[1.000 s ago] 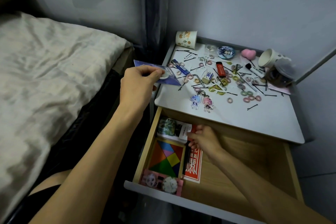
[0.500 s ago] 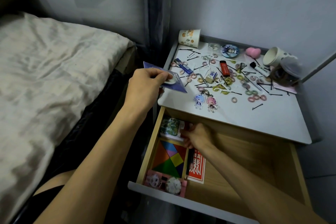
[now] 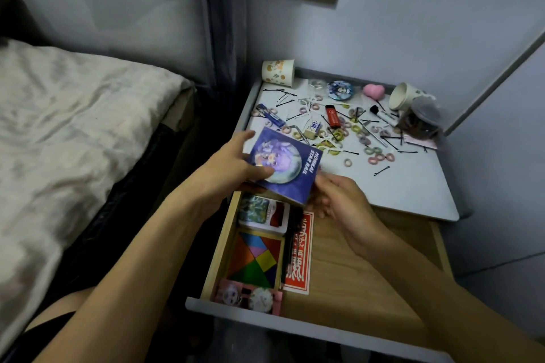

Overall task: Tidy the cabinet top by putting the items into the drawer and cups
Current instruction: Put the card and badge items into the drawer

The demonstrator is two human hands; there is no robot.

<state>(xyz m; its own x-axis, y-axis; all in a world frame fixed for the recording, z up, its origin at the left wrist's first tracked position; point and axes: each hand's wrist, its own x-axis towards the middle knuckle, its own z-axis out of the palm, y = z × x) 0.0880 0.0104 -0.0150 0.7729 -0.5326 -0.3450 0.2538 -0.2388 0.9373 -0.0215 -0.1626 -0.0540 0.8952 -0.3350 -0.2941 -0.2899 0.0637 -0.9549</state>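
- Head view: cabinet top [image 3: 413, 186] littered with hair ties [image 3: 378, 157] and bobby pins [image 3: 382, 170]; open drawer [image 3: 368, 259] below holds a tangram puzzle [image 3: 255, 259].
- Blue Honkai Star Rail card [image 3: 283, 162] hangs over the drawer's back edge, pinched by left hand [image 3: 227, 168].
- Right hand [image 3: 342, 200]: curled fingers meet the card's right edge; grip unclear.

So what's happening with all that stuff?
Someone is tidying a messy cabinet top. Their left hand holds a blue card over the back of the open drawer, and their right hand reaches up to its lower corner. Hair ties and pins lie scattered on top; a colourful puzzle already sits in the drawer.
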